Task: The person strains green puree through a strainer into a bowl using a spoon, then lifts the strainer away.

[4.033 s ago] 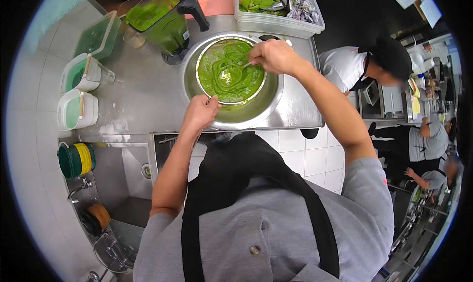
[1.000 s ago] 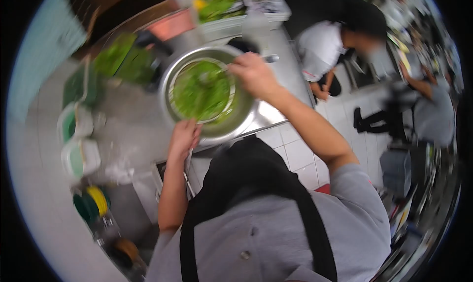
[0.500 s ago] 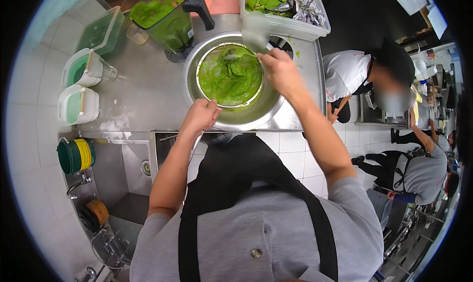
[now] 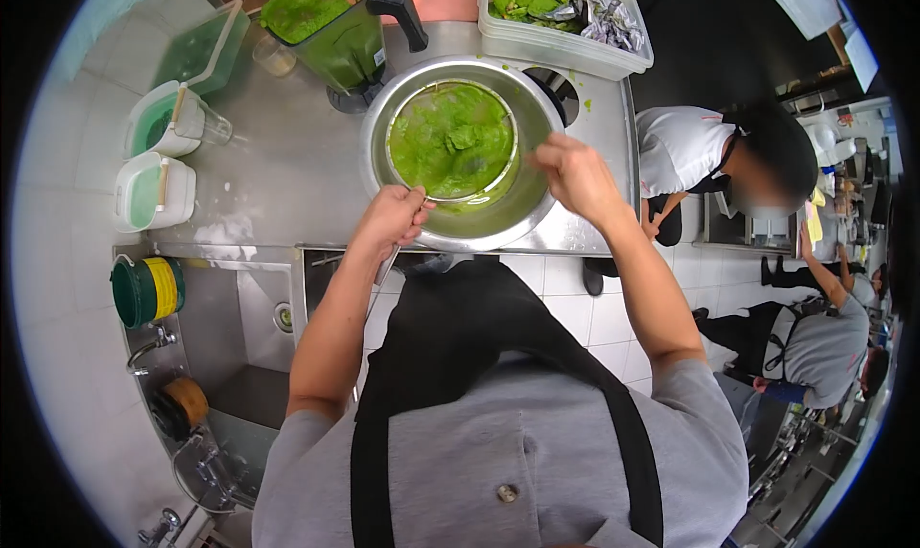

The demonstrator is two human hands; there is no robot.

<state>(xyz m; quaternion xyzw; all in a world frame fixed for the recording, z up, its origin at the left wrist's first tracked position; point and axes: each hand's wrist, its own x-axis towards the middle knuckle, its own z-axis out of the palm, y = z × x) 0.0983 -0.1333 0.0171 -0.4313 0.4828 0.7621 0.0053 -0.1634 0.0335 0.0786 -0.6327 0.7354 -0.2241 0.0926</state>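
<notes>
A round sieve [image 4: 515,119] rests inside a wide metal bowl [image 4: 529,198], full of thick green puree [image 4: 446,126]. Its near edge is pinched in my left hand [image 4: 391,216], closed where the handle meets the rim; part of the handle shows below my fingers. My right hand [image 4: 581,178] is closed on a spoon [image 4: 473,164] at the bowl's right side. The spoon's tip sits blurred in the puree, and its handle is hard to make out. Green liquid shows in the bowl below the sieve.
A blender jug [image 4: 340,50] holding green puree stands behind the bowl. Beside it, a plastic tub [image 4: 565,45] contains leaves and crumpled foil. White containers [image 4: 158,194] line the left wall, near a sink [image 4: 259,323]. A co-worker [image 4: 685,146] bends over at the right.
My right hand has moved right and toward me, and the spoon has shifted from the sieve's far part to its right middle. My left hand keeps hold of the sieve.
</notes>
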